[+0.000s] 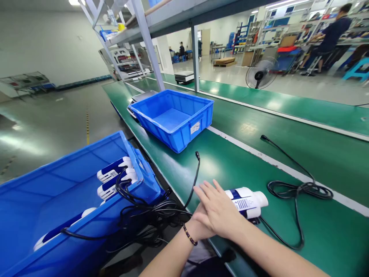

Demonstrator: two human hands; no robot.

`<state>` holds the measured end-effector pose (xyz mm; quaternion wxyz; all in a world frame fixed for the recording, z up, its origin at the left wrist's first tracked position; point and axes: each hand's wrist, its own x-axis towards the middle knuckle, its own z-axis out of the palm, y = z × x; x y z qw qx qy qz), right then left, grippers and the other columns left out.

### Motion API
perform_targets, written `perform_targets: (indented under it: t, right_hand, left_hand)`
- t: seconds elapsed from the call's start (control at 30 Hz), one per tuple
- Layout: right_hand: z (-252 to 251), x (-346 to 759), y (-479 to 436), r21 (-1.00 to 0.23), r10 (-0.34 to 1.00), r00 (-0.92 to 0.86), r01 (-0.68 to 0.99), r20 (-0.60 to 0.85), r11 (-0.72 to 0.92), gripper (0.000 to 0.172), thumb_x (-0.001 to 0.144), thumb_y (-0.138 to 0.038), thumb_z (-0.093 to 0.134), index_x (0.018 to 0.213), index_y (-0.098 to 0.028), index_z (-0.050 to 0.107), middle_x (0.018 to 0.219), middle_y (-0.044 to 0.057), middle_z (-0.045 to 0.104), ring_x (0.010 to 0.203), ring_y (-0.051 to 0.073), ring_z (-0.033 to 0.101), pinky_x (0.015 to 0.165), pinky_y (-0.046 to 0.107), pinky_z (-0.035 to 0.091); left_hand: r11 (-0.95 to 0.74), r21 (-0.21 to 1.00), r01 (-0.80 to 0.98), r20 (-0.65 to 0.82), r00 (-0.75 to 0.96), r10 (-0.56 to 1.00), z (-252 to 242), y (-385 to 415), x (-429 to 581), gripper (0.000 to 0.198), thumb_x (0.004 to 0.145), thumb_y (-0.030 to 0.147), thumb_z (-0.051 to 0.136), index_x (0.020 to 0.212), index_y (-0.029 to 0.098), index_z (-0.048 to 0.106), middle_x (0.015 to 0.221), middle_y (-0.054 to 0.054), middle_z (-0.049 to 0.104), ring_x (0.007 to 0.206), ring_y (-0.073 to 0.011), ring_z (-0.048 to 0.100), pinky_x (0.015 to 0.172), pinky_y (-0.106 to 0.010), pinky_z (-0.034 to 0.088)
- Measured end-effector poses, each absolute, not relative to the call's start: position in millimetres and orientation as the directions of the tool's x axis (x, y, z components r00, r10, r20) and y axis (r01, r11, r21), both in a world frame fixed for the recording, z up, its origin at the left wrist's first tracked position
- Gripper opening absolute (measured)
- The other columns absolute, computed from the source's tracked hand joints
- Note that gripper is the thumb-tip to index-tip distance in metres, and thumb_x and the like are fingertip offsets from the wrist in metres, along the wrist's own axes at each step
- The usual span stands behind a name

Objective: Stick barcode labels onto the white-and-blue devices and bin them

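My right hand [219, 209] lies across my left hand [199, 224], its fingers stretched out together. My left hand, with a beaded bracelet at the wrist, is mostly hidden beneath it, so its fingers do not show. Just beyond my right hand, a white and navy device [249, 203] with a printed label lies on the green bench, partly covered by the hand. A black cable [300, 215] runs from its near end into a loose coil on the right. Another black cable end with a plug [197, 155] stands by my fingertips.
A blue bin [170, 130] sits further along the bench [236, 165]. At left, a larger blue bin [57, 169] holds several similar devices [113, 169], cables hanging over its rim. Shelf posts [195, 57] rise behind; a fan [259, 75] and people are beyond.
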<state>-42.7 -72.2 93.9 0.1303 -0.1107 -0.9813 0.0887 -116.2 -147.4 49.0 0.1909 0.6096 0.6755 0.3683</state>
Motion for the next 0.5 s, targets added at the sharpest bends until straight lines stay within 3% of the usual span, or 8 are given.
perform_targets:
  t: [0.1, 0.2, 0.3, 0.4, 0.5]
  right_hand:
    - [95.7, -18.2, -29.7, -0.233, 0.329, -0.930, 0.287, 0.167, 0.929, 0.065, 0.086, -0.056, 0.042, 0.132, -0.010, 0.046, 0.130, 0.015, 0.049, 0.125, 0.030, 0.039, 0.108, 0.053, 0.019]
    - [90.6, 15.1, 17.3, -0.400, 0.545, -0.837, 0.483, 0.052, 0.779, 0.058, 0.088, -0.048, 0.035, 0.133, -0.012, 0.043, 0.134, 0.009, 0.046, 0.128, 0.025, 0.036, 0.111, 0.053, 0.010]
    - [81.3, 51.2, 44.5, -0.479, 0.688, -0.725, 0.604, 0.001, 0.637, 0.063, 0.090, -0.049, 0.017, 0.128, -0.010, 0.047, 0.128, 0.012, 0.051, 0.122, 0.024, 0.044, 0.107, 0.053, 0.025]
    - [72.2, 80.4, 41.3, -0.627, 0.769, -0.639, 0.587, 0.030, 0.512, 0.065, 0.090, -0.054, 0.014, 0.121, -0.013, 0.053, 0.124, 0.011, 0.055, 0.118, 0.022, 0.049, 0.102, 0.043, 0.038]
    - [63.7, 94.1, 20.4, -0.800, 0.770, -0.638, 0.465, -0.006, 0.379, 0.059, 0.089, -0.057, 0.023, 0.119, -0.018, 0.055, 0.126, 0.008, 0.054, 0.120, 0.020, 0.047, 0.104, 0.038, 0.036]
  left_hand:
    - [-0.044, 0.788, 0.615, 0.176, -0.156, 0.972, 51.2, -144.5, -120.9, 0.074, 0.063, 0.033, 0.072, 0.128, 0.018, 0.039, 0.122, -0.010, 0.048, 0.117, -0.0280, 0.045, 0.101, -0.046, 0.039]
    - [0.001, 0.835, 0.551, 0.134, -0.205, 0.970, 50.9, -143.0, -125.2, 0.083, 0.056, 0.033, 0.077, 0.127, 0.017, 0.036, 0.122, -0.011, 0.046, 0.113, -0.0247, 0.048, 0.098, -0.045, 0.042]
    - [0.010, 0.826, 0.564, 0.128, -0.204, 0.971, 49.3, -144.1, -125.9, 0.085, 0.054, 0.035, 0.078, 0.125, 0.016, 0.035, 0.122, -0.012, 0.046, 0.113, -0.0256, 0.048, 0.098, -0.046, 0.042]
    - [-0.040, 0.798, 0.601, 0.177, -0.170, 0.969, 45.5, -147.7, -122.2, 0.085, 0.054, 0.034, 0.078, 0.124, 0.016, 0.034, 0.123, -0.013, 0.044, 0.114, -0.0259, 0.048, 0.098, -0.046, 0.043]
    - [-0.096, 0.754, 0.650, 0.245, -0.142, 0.959, 41.1, -151.9, -117.1, 0.082, 0.055, 0.030, 0.075, 0.124, 0.017, 0.033, 0.126, -0.014, 0.042, 0.119, -0.0276, 0.044, 0.099, -0.048, 0.041]
